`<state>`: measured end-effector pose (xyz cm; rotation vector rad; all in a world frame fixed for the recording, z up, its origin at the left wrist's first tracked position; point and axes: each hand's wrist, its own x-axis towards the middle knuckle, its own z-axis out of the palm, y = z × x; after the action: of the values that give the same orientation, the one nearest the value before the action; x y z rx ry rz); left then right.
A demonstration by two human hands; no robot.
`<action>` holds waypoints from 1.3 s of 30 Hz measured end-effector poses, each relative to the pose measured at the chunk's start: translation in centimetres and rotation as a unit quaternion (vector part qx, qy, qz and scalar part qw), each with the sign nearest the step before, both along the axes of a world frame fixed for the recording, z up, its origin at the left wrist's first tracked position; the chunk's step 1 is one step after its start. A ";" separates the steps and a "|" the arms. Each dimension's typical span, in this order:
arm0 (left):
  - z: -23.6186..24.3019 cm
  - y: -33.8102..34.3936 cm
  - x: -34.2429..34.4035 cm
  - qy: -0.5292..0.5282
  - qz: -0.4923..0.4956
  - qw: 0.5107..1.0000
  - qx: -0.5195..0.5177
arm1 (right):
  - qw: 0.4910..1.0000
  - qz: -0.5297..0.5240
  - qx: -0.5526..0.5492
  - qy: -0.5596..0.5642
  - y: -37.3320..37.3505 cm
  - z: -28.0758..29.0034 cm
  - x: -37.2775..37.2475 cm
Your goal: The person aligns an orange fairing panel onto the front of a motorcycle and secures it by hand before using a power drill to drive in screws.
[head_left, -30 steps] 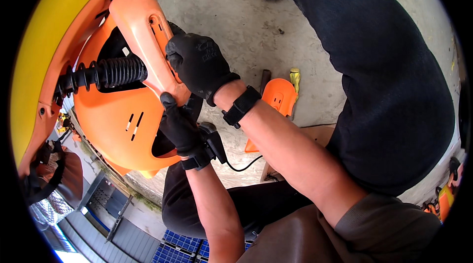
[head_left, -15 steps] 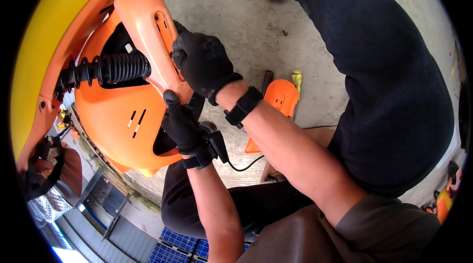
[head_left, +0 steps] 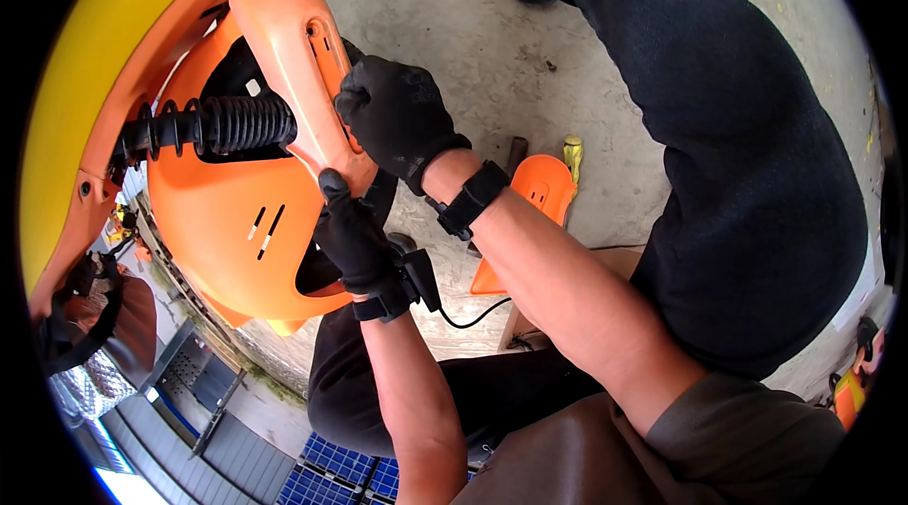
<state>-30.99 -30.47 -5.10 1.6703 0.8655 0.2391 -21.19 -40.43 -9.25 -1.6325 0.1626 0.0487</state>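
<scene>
L hand (head_left: 355, 235) part-closed, thumb on near end of orange cover (head_left: 284, 32), other fingers hidden; R hand (head_left: 402, 122) curled tight vs. its slotted side, can't tell if gripping. Cover's long axis slants from L thumb up & left, far end pointing away from both hands. Blk spring shock (head_left: 227, 127) & lg orange shell (head_left: 208, 231) L of hands; sm. orange pc (head_left: 542, 179) R of R hand, nr wrist.
</scene>
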 end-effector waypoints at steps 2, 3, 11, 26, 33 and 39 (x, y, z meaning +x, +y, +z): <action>-0.1 0.5 -0.2 0.031 0.008 0.999 0.020 | 1.000 -0.007 0.006 -0.004 0.1 0.1 -0.1; 0.0 0.5 -0.2 0.035 0.008 0.999 0.027 | 1.000 -0.009 0.009 -0.005 0.1 0.3 -0.1; 0.3 -0.4 0.2 0.015 0.010 0.999 0.028 | 0.998 0.038 0.058 0.000 -0.8 0.2 -0.1; -0.1 -0.5 0.4 -0.020 0.008 0.999 0.027 | 0.997 0.013 0.012 -0.075 -0.4 -0.4 -0.4; 0.2 -1.3 0.7 -0.023 0.010 0.998 0.058 | 0.995 -0.005 0.026 -0.097 -0.7 0.1 0.1; 0.0 -1.2 0.8 -0.029 0.014 0.998 0.045 | 0.995 0.052 -0.039 -0.077 -0.9 0.7 0.8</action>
<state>-30.24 -31.68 -5.06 1.7276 0.8446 0.3483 -20.43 -41.36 -8.59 -1.7152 -0.0393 -0.0029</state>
